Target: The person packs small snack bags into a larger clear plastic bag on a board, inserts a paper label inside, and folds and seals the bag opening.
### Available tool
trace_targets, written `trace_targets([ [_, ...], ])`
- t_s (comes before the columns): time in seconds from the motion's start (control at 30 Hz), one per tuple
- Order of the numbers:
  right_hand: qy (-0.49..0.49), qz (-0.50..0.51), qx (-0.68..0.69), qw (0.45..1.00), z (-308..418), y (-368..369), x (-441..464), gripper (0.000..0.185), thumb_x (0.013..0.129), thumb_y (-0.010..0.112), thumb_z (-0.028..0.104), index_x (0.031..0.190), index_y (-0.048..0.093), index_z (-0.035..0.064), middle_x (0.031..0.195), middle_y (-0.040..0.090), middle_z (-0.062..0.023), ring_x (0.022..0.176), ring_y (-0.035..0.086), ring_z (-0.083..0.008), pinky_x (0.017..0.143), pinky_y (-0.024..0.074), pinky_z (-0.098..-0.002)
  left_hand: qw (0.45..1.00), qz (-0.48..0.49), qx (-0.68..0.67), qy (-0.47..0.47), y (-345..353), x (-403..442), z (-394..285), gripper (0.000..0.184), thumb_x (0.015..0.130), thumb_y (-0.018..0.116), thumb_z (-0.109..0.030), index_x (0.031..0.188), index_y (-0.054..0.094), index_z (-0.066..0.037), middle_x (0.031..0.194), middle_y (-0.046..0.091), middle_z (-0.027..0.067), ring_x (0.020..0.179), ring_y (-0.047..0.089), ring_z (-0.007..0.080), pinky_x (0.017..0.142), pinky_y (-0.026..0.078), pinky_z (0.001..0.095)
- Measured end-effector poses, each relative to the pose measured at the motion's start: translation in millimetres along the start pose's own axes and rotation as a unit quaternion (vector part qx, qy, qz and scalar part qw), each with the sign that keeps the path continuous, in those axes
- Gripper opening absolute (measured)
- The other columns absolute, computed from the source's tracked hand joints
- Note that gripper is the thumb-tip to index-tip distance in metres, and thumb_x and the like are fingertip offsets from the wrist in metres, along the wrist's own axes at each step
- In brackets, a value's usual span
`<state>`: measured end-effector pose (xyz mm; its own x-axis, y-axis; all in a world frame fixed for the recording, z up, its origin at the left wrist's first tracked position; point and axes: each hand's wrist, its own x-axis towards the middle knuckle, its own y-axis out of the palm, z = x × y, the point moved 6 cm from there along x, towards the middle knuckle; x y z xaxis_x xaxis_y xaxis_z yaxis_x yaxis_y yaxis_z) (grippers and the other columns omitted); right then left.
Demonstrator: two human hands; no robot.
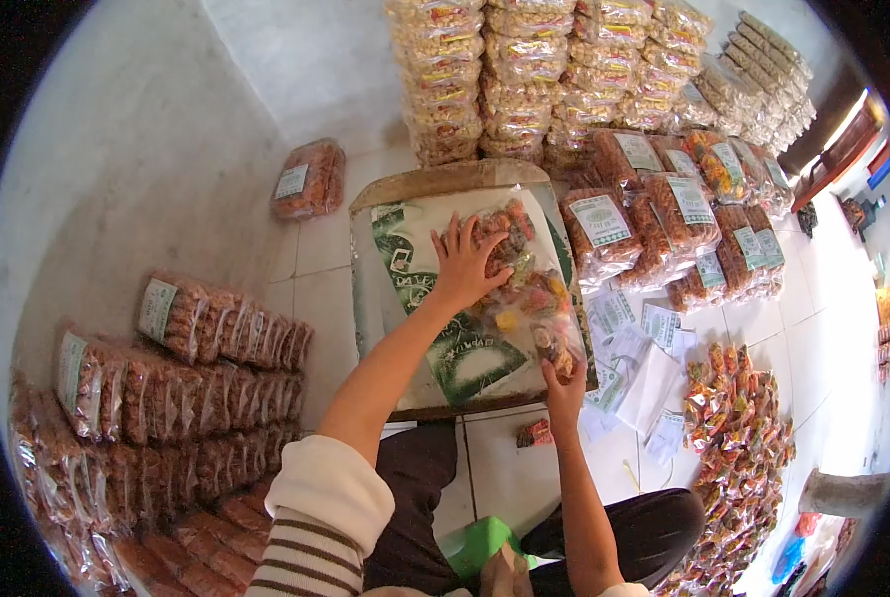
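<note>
A clear plastic bag of small colourful packets lies on a low board covered with a white and green printed sheet. My left hand rests on the upper part of the bag with its fingers spread. At the bag's lower right end, my right hand has its fingers closed on the plastic edge. One small red packet is on the floor tiles just below the board.
Tall stacks of bagged snacks stand behind the board. Labelled brown packs and loose paper labels are at the right, near a pile of small packets. Rows of packs fill the left. A green object is between the legs.
</note>
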<state>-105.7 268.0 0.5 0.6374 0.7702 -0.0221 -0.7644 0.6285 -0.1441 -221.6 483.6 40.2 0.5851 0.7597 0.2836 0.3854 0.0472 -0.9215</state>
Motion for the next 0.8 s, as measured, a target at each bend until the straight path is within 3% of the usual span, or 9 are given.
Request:
trace_targets([
  [0.07, 0.025, -0.011, 0.044, 0.999, -10.4, 3.9, 4.1, 0.041, 0.076, 0.064, 0.012, 0.111, 0.047, -0.0020, 0.106, 0.051, -0.0080, 0.093, 0.051, -0.0168, 0.082, 0.0410, -0.0285, 1.000, -0.009, -0.011, 0.005, -2.1, -0.2, -1.3, 0.056, 0.077, 0.053, -0.052, 0.126, 0.038, -0.029, 0.136, 0.016, 0.0155, 0.129, 0.004, 0.0406, 0.096, 0.002, 0.0672],
  [0.13, -0.024, -0.080, -0.060, 0.995, -2.1, 11.5, 8.6, 0.040, 0.077, 0.063, 0.011, 0.111, 0.047, -0.0019, 0.108, 0.052, -0.0110, 0.094, 0.052, -0.0185, 0.081, 0.0419, -0.0284, 1.000, -0.017, -0.018, 0.011, 0.0, 0.4, -0.8, 0.054, 0.077, 0.053, -0.052, 0.124, 0.041, -0.028, 0.135, 0.017, 0.0165, 0.129, 0.004, 0.0410, 0.096, 0.002, 0.0675],
  [0.17, -0.024, -0.080, -0.059, 0.995, -0.6, 18.7, 12.8, 0.040, 0.077, 0.063, 0.011, 0.111, 0.047, -0.0019, 0.108, 0.052, -0.0110, 0.094, 0.052, -0.0185, 0.081, 0.0419, -0.0284, 0.999, -0.024, -0.023, 0.016, 0.0, 0.4, 0.1, 0.053, 0.077, 0.053, -0.052, 0.122, 0.043, -0.027, 0.135, 0.019, 0.0175, 0.129, 0.004, 0.0414, 0.096, 0.002, 0.0677],
  [0.23, -0.119, -0.078, -0.110, 0.984, 18.2, 34.9, 20.1, 0.040, 0.076, 0.064, 0.012, 0.110, 0.049, -0.0010, 0.105, 0.051, -0.0139, 0.093, 0.051, -0.0245, 0.084, 0.0404, -0.0321, 0.999, -0.020, -0.025, 0.016, -0.7, 0.5, 0.6, 0.053, 0.077, 0.052, -0.053, 0.123, 0.043, -0.027, 0.135, 0.018, 0.0177, 0.129, 0.004, 0.0415, 0.096, 0.002, 0.0675],
  [0.47, -0.182, -0.012, -0.303, 0.935, 42.3, 52.9, 35.5, 0.038, 0.073, 0.065, 0.012, 0.108, 0.053, 0.0030, 0.100, 0.049, -0.0166, 0.098, 0.044, -0.0334, 0.090, 0.0315, -0.0414, 1.000, -0.013, -0.018, 0.007, 1.3, 0.7, 0.1, 0.052, 0.080, 0.047, -0.055, 0.125, 0.041, -0.029, 0.136, 0.018, 0.0171, 0.129, 0.004, 0.0410, 0.098, 0.000, 0.0647],
  [0.53, -0.153, -0.077, -0.347, 0.922, 61.2, 42.9, 30.2, 0.037, 0.072, 0.065, 0.011, 0.106, 0.053, 0.0029, 0.101, 0.049, -0.0169, 0.098, 0.044, -0.0333, 0.089, 0.0311, -0.0430, 1.000, -0.013, -0.015, 0.009, 0.4, 1.5, 0.2, 0.052, 0.080, 0.047, -0.056, 0.125, 0.041, -0.029, 0.136, 0.018, 0.0173, 0.129, 0.004, 0.0413, 0.098, 0.001, 0.0647],
  [0.63, -0.210, -0.106, -0.283, 0.930, 65.8, 38.7, 27.4, 0.036, 0.070, 0.067, 0.010, 0.102, 0.054, 0.0035, 0.099, 0.048, -0.0164, 0.097, 0.043, -0.0350, 0.086, 0.0335, -0.0435, 1.000, -0.015, -0.019, 0.018, 3.1, 0.4, 2.4, 0.053, 0.080, 0.046, -0.057, 0.125, 0.040, -0.030, 0.137, 0.017, 0.0176, 0.129, 0.004, 0.0418, 0.098, 0.002, 0.0646],
  [0.8, -0.218, -0.080, -0.318, 0.919, 60.5, 49.2, 32.6, 0.036, 0.068, 0.069, 0.010, 0.101, 0.054, 0.0056, 0.099, 0.047, -0.0157, 0.096, 0.042, -0.0355, 0.083, 0.0362, -0.0431, 0.999, -0.026, -0.013, 0.039, 3.0, 0.6, -0.8, 0.055, 0.079, 0.045, -0.059, 0.126, 0.040, -0.030, 0.137, 0.016, 0.0179, 0.129, 0.005, 0.0424, 0.098, 0.005, 0.0645],
])
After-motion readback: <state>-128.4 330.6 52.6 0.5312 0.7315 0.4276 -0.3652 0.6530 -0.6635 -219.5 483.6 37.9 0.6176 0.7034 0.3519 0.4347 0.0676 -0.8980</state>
